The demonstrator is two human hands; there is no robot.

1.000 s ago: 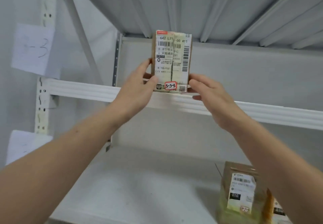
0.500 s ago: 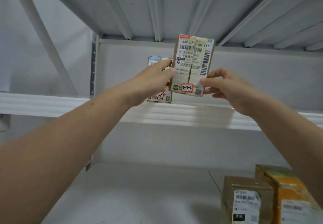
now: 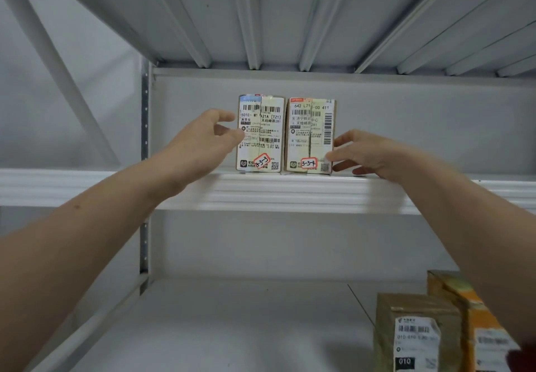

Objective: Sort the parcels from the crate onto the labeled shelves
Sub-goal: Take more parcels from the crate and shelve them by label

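Head view: shelved 3-3-4 parcel against relaxed right hand; left hand slack, apart.

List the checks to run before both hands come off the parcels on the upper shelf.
1. 3-3-4 parcel upright on the upper shelf: ok.
2. Its handwritten tag and barcodes face out: ok.
3. It stands beside the 3-3-3 parcel, in number order, neither leaning: ok.
4. Shelf's own label matches 3-3: cannot tell, no shelf label in view.
5. Bases fully behind the shelf's front lip: cannot tell, the low view hides it.
6. Hands clear: not ok. The left hand touches the 3-3-3 parcel's left edge. The right hand touches the 3-3-4 parcel's right edge.
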